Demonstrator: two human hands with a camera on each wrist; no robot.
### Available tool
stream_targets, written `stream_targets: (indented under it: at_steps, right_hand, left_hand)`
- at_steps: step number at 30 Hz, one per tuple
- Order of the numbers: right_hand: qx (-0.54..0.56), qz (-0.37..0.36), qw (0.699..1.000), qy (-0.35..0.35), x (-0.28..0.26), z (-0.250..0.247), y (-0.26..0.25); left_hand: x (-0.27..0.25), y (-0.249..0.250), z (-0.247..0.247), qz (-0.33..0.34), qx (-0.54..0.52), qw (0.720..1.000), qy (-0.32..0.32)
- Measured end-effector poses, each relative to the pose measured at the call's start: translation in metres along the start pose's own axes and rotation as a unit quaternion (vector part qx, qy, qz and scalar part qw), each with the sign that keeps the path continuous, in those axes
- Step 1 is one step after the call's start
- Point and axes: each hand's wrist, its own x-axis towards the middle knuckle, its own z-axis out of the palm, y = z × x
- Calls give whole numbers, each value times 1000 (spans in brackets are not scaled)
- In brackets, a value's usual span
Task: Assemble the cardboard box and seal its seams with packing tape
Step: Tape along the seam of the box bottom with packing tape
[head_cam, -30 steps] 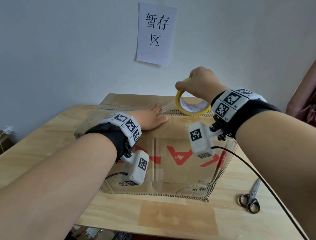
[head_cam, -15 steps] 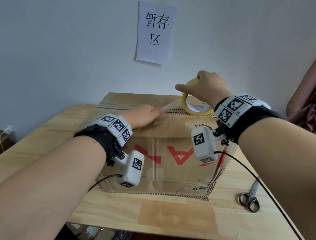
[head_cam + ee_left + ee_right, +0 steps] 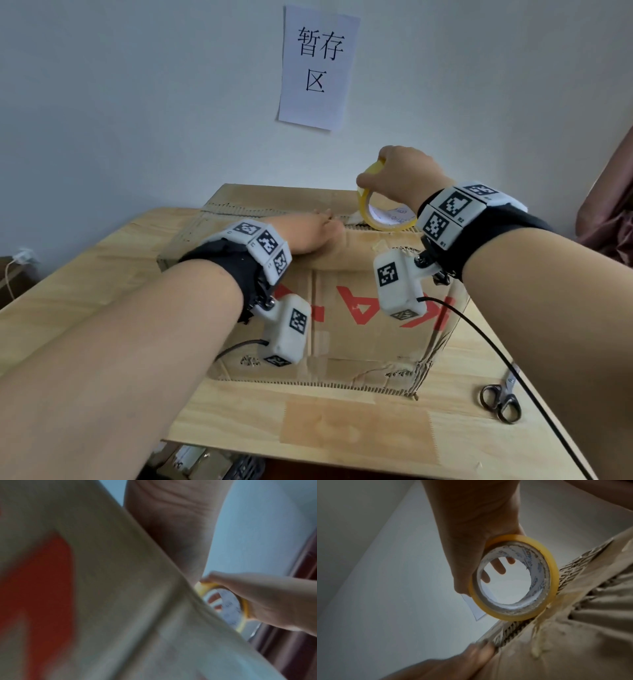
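A brown cardboard box (image 3: 359, 329) with red letters stands on the wooden table (image 3: 85, 284), its top flaps folded down. My left hand (image 3: 308, 233) lies flat on the top, fingers straight, pressing a strip of clear tape along the middle seam. My right hand (image 3: 400, 178) grips a yellow roll of packing tape (image 3: 380, 212) upright on the seam just right of the left fingertips. In the right wrist view the tape roll (image 3: 546, 559) touches the corrugated flap edge (image 3: 573, 569), and my left fingers (image 3: 479, 651) press beside it. The left wrist view shows the tape roll (image 3: 243, 604) past the box edge.
Scissors (image 3: 501, 399) lie on the table to the right of the box. A paper sign (image 3: 317, 65) hangs on the wall behind. Something maroon (image 3: 613, 219) stands at the far right. Cables run from both wrist cameras.
My right hand has drawn the tape roll to the right along the seam and tilted it upright. My left hand has slid a little along the tape and still presses it down.
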Motion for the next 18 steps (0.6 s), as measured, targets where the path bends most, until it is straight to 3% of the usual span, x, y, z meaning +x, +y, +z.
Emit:
stream_targets:
  at_steps: [8, 12, 18]
  right_hand:
    - [63, 32, 998, -5, -1, -4, 6]
    - [68, 24, 997, -1, -2, -4, 8]
    - [34, 1, 999, -2, -2, -1, 1]
  left_hand:
    - [-14, -82, -18, -71, -19, 987, 141]
    - [-13, -56, -14, -68, -33, 984, 162]
    - [17, 6, 9, 15, 19, 992, 122]
